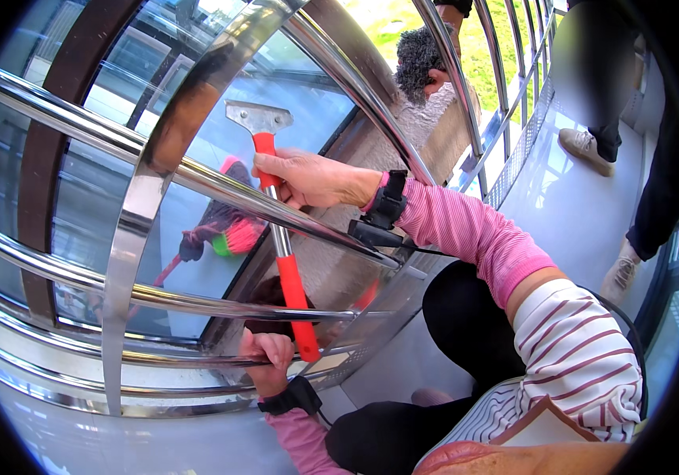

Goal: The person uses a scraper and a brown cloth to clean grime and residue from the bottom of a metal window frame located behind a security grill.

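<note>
My right hand (315,178) grips the upper red grip of a long-handled scraper (290,285), just below its metal blade head. The blade end points up towards the window glass (298,113), and the red lower grip hangs down near my other hand. A polished metal rail (226,193) crosses by the steel middle of the shaft. Below, my left hand (269,353) is curled around a lower rail (197,359) of the railing, close beside the scraper's end. Both wrists wear black straps.
Beyond the railing runs a rough ledge (375,148) along the window frame. Another person's hand holds a grey fluffy cloth or mitt (419,62) there. A pink-and-green brush (238,237) shows in the glass. Legs and shoes (586,151) of other people stand on the shiny floor (559,196).
</note>
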A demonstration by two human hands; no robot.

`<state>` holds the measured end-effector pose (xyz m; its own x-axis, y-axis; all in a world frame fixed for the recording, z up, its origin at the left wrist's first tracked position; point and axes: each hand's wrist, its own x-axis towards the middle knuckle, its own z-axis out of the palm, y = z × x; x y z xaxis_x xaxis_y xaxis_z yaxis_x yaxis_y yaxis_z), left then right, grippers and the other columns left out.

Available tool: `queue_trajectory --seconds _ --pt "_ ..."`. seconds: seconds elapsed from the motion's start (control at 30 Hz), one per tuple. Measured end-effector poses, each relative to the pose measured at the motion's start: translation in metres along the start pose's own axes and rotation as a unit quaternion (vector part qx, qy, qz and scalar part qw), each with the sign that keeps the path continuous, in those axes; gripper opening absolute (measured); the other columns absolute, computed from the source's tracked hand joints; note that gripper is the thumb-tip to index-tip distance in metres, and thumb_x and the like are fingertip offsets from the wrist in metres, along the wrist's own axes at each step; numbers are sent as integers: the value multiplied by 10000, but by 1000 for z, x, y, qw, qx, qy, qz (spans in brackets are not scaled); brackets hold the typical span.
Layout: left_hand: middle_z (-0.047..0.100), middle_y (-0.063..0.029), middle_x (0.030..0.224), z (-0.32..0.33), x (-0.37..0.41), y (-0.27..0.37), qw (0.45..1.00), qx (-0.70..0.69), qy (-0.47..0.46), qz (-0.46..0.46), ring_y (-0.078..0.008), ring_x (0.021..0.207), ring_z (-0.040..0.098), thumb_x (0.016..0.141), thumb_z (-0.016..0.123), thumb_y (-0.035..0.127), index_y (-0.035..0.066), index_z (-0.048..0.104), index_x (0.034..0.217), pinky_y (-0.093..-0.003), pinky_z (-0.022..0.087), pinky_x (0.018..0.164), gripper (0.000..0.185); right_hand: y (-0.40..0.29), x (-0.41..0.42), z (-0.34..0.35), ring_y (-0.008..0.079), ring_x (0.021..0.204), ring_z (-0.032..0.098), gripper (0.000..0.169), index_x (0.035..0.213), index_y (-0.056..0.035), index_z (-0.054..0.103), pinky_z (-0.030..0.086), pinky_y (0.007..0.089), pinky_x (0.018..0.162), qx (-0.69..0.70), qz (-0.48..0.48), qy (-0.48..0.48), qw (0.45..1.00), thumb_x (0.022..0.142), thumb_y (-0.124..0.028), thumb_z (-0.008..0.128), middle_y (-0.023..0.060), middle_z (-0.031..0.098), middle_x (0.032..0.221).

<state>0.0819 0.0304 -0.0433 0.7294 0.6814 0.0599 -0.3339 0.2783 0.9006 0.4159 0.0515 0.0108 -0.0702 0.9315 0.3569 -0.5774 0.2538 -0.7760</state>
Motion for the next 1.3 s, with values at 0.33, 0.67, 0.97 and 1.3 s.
queue_trajectory --seconds 0.33,0.67,0.97,1.3 --pt "419 -52 423 0 -3 -2 1000 0 19 20 -177 396 323 1012 241 427 75 439 466 -311 258 426 679 -6 2 -1 254 799 702 379 1068 8 444 594 326 559 -21 14 12 1000 993 -363 431 116 571 908" --pt "363 -25 390 3 -4 1 999 16 18 35 -160 369 285 1020 220 415 90 413 444 -312 231 411 689 -8 0 6 243 761 701 340 1005 -21 462 554 280 502 -31 30 55 998 973 -359 469 59 511 828" --pt "359 -29 381 4 -3 1 999 8 16 39 -160 353 287 1019 227 410 88 411 442 -297 232 386 686 -10 4 3 251 755 704 349 991 -8 464 589 315 568 -63 51 41 996 969 -356 457 49 522 824" --pt "362 -35 380 6 0 -4 999 -4 22 30 -160 346 282 1020 226 410 86 405 437 -291 251 385 690 -27 11 12 157 611 567 355 992 -17 500 567 320 523 -78 -3 81 994 961 -368 462 59 522 838"
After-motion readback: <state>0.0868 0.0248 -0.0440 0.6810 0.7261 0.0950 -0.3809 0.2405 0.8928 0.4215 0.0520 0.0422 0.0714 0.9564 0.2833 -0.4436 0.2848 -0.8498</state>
